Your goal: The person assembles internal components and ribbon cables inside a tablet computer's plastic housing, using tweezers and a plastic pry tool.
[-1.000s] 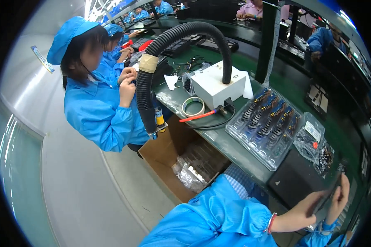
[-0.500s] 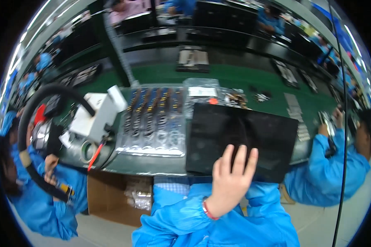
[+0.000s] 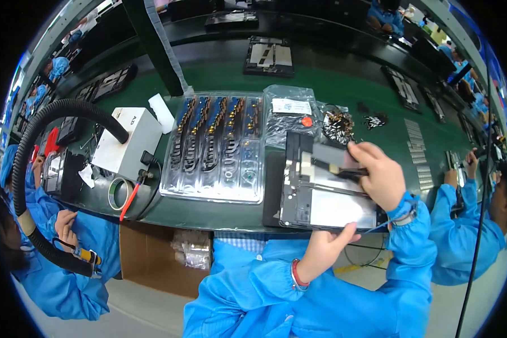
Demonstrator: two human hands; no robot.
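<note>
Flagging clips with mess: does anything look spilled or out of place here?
Possibly: a small pile of parts lies loose on the table beyond the right hand, whereas parts in the tray sit in rows. Spilled or placed, I can't tell.

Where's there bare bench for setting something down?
Bare green lies between the small parts pile and grey strips, beyond your right hand, and behind the clear tray, between the post and far open tablet. It's crowded around the white box and tape roll, and where tray, bag and held tablet sit close together.

Black-and-silver device; green table; blue sleeves.
</note>
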